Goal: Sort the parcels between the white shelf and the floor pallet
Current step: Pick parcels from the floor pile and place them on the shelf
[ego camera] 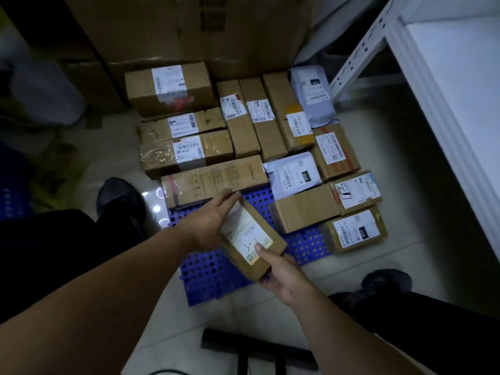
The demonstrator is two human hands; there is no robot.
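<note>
Both hands carry a small box [251, 239] above the pallet [213, 274]. The left hand [208, 221] lies flat, fingers straight, against its far side. The right hand [284, 277] pinches the near corner, thumb on the white label with handwritten marks. The pallet is blue plastic punched with round holes and sits on the tiled floor [378, 147]. Its far part is packed with taped brown cardboard boxes [213, 181] bearing printed labels and two soft grey mailing bags [293, 173]. The white metal shelf [454, 90] stands to the right.

Dim room — pale tiled floor [113, 152], tall brown cartons [189, 31] behind.
</note>
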